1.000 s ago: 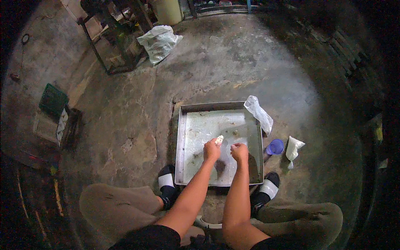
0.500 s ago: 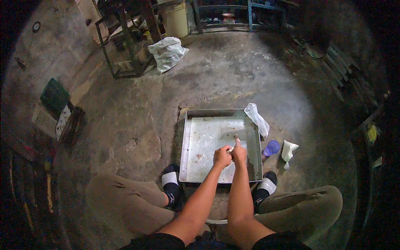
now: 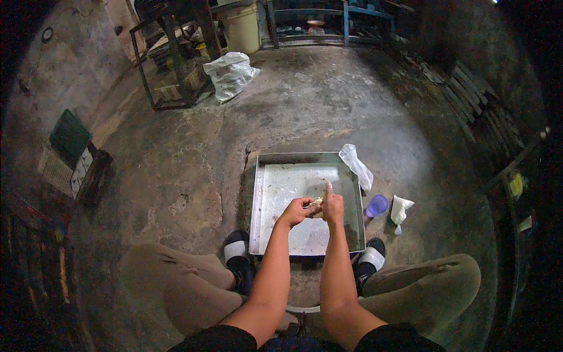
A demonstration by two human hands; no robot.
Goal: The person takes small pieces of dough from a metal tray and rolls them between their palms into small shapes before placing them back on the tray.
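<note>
Above the right half of a shallow square metal tray (image 3: 281,183), my two hands meet around a small pale, dough-like lump (image 3: 317,207). My left hand (image 3: 295,213) pinches it from the left with thumb and fingers. My right hand (image 3: 333,209) is curled around its other side, thumb pointing away from me. Fingers cover much of the lump, so its full shape is hidden. Smears and small specks mark the tray's bottom. Over the tray's far right corner lies a limp clear plastic bag (image 3: 356,168).
Right of the tray are a purple plastic cup (image 3: 377,205) and a tied bag of white powder (image 3: 401,210). My slippered feet flank the tray's near corners. A white sack (image 3: 230,76), a dark metal frame (image 3: 153,70) and a cream bucket (image 3: 241,30) stand farther off.
My hands have drawn a little apart, the left one shifting left with looser fingers. More of the pale lump shows between them. The whole view has shifted slightly.
</note>
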